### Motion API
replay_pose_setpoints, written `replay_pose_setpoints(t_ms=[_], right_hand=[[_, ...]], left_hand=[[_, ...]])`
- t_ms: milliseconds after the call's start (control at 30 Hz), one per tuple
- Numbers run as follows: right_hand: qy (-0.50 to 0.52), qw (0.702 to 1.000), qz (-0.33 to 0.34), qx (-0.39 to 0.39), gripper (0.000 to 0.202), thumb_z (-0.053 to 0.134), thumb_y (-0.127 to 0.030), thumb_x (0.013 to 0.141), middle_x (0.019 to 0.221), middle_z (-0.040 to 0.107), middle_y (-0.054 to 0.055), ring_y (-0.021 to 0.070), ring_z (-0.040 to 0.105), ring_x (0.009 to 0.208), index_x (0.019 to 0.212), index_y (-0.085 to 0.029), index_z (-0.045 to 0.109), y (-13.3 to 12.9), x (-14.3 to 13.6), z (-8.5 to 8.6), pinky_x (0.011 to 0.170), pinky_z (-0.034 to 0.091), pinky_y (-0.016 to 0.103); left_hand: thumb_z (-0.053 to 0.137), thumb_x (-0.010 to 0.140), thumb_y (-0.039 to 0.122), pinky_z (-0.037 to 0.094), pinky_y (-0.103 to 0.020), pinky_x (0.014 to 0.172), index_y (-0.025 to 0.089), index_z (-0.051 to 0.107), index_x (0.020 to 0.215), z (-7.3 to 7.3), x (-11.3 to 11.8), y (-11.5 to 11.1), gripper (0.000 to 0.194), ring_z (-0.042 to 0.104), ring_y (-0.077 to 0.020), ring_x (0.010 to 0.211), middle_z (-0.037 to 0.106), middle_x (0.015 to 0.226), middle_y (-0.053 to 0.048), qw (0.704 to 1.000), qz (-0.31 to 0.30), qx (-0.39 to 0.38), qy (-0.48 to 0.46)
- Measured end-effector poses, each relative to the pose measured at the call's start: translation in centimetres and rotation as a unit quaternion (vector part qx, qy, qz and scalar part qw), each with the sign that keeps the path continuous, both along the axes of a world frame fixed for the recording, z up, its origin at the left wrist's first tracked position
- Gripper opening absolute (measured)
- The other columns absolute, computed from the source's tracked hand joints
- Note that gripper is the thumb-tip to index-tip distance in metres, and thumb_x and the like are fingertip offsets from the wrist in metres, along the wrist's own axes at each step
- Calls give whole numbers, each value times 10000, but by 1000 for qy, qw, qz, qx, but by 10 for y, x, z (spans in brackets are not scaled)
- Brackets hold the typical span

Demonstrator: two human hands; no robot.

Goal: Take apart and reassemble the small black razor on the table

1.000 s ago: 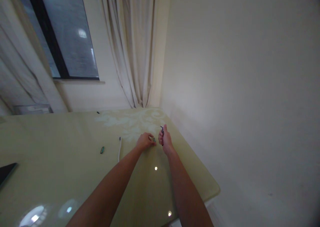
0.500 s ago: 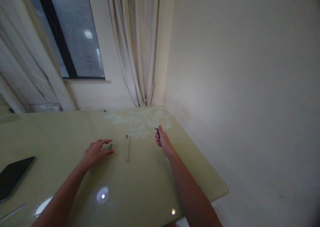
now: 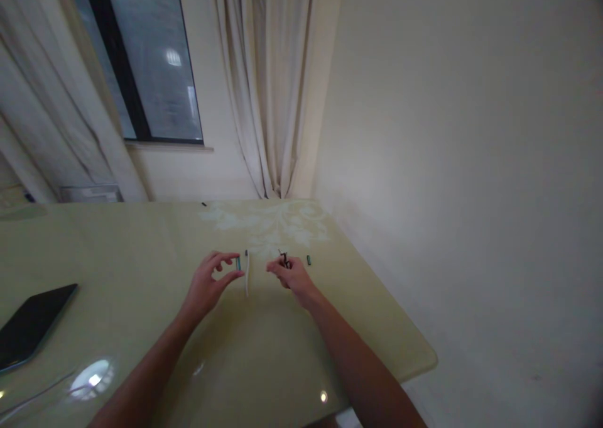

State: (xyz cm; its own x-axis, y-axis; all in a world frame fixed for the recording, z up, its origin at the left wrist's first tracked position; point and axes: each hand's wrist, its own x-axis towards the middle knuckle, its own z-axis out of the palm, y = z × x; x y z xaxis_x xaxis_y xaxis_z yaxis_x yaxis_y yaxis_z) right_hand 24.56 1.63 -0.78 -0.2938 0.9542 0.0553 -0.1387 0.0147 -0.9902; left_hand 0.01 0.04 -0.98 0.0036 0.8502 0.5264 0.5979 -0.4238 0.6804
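My left hand [image 3: 210,285] pinches a small blue-green rectangular piece [image 3: 238,263] upright between thumb and fingertips, just left of a thin white cable-like strip [image 3: 247,278]. That strip lies lengthwise on the table and has a dark end [image 3: 245,252] at the far side. Closed around a small black object [image 3: 285,260] is my right hand [image 3: 293,277], right of the strip; a thin part sticks up from the object, and its kind is too small to make out. A second small dark green rectangular piece [image 3: 308,260] lies to the right of my right hand.
The glossy yellowish table [image 3: 264,352] has a rounded right corner beside the wall [image 3: 452,164]. A dark flat tablet-like slab [image 3: 35,321] lies at the left, with a thin pale cable [image 3: 38,393] nearer me. At the far edge sits a tiny dark bit [image 3: 204,204].
My left hand has moved right with the blue-green piece, close to the strip. My right hand has shifted left with the black object, and the second green piece now shows beside it.
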Motion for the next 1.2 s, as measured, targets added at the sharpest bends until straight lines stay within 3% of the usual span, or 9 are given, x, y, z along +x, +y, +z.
replay_pose_setpoints(t_ms=[133, 233, 500, 833, 1200], right_hand=[[38, 997, 67, 5, 373, 847, -492, 740, 509, 365, -95, 57, 215, 453, 823, -148, 727, -16, -11, 6, 447, 124, 252], [96, 990, 106, -20, 341, 828, -461, 767, 520, 379, -91, 52, 194, 451, 812, -140, 725, -21, -13, 9, 455, 111, 263], [129, 982, 128, -50, 290, 834, -403, 742, 517, 351, -102, 50, 191, 447, 787, -147, 706, -24, -13, 9, 463, 100, 268], [37, 995, 95, 4, 292, 820, -432, 747, 513, 376, -91, 64, 245, 469, 791, -163, 713, -21, -13, 4, 471, 156, 252], [-32, 996, 73, 44, 298, 817, -431, 721, 567, 433, -58, 91, 346, 540, 752, -160, 697, -22, -16, 4, 511, 231, 246]], left_hand=[[795, 802, 482, 479, -312, 777, 275, 736, 1113, 14, 39, -25, 378, 538, -186, 798, 625, 931, -14, 995, -65, 71, -33], [808, 807, 450, 473, -299, 761, 278, 731, 1123, 15, 49, -32, 369, 531, -174, 785, 623, 928, -8, 992, -81, 78, -55], [819, 798, 445, 488, -308, 756, 272, 737, 1116, 16, 45, -35, 371, 552, -171, 788, 643, 970, -23, 991, -103, 69, -50], [777, 843, 411, 486, -317, 785, 259, 690, 1114, 26, 35, -35, 323, 590, -188, 867, 657, 1043, -37, 989, -139, 15, 48], [756, 830, 417, 466, -295, 734, 254, 690, 1088, 28, 32, -36, 313, 558, -173, 798, 643, 901, -4, 985, -153, -68, 37]])
